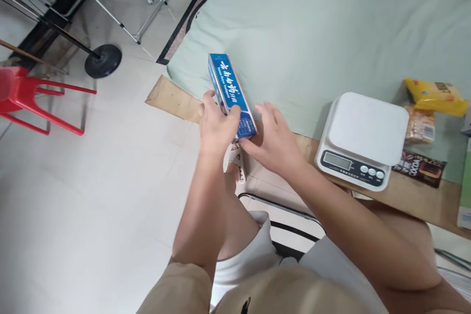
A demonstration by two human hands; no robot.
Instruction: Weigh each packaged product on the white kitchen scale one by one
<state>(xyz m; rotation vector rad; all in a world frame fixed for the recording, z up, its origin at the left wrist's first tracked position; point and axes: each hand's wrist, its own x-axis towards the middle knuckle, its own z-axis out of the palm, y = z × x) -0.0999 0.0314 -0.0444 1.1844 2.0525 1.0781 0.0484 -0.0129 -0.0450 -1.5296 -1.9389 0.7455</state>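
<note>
A blue toothpaste box [230,86] with white lettering is held at a slant over the table's near left edge. My left hand [219,120] grips its lower part, with the thumb across the printed face and the fingers around the left side. Beside the box's near end is my right hand [274,137], its fingers spread and the thumb reaching under the corner. Whether that thumb touches the carton cannot be made out. To the right of my right hand stands a white kitchen scale [364,132] with nothing on its platform.
A yellow packet [436,95], a clear snack pack [419,125] and a dark cocoa packet [421,168] lie right of the scale on the green cloth [331,34]. A green box [465,191] borders them. Leftward on the floor are a red stool [33,93] and black stand base [103,60].
</note>
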